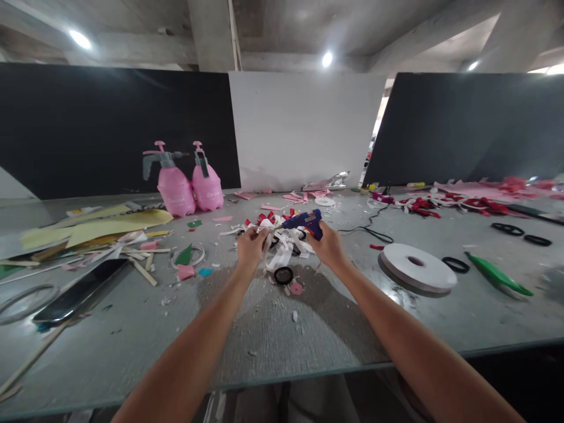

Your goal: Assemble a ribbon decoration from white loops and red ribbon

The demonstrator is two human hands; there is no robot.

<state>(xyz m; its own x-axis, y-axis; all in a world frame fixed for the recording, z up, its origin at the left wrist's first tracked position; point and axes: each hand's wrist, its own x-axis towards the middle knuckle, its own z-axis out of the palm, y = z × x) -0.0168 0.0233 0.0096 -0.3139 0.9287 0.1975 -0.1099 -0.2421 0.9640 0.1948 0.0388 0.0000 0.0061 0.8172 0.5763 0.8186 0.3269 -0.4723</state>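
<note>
A blue hot glue gun [305, 221] is gripped in my right hand [329, 244], its nozzle pointing left. The fingers of my left hand [251, 245] are pinched together on a white ribbon [265, 257] right at the nozzle tip; the exact shape of the held part is hard to make out. Below and behind both hands lies a tangled pile of white ribbon scraps [282, 256] with red pieces among them. At the pile's near edge sits a black elastic ring [283, 275], next to a small pink disc [296, 288].
Right of my hands are a white ribbon roll [416, 267], green-handled scissors or cutter [497, 275] and black rings [456, 265]. Leftward are a phone [81, 292], yellow sheets [101, 226], wooden sticks and two pink spray bottles [176, 191]. A black cord [372, 231] trails behind. Upright panels line the back.
</note>
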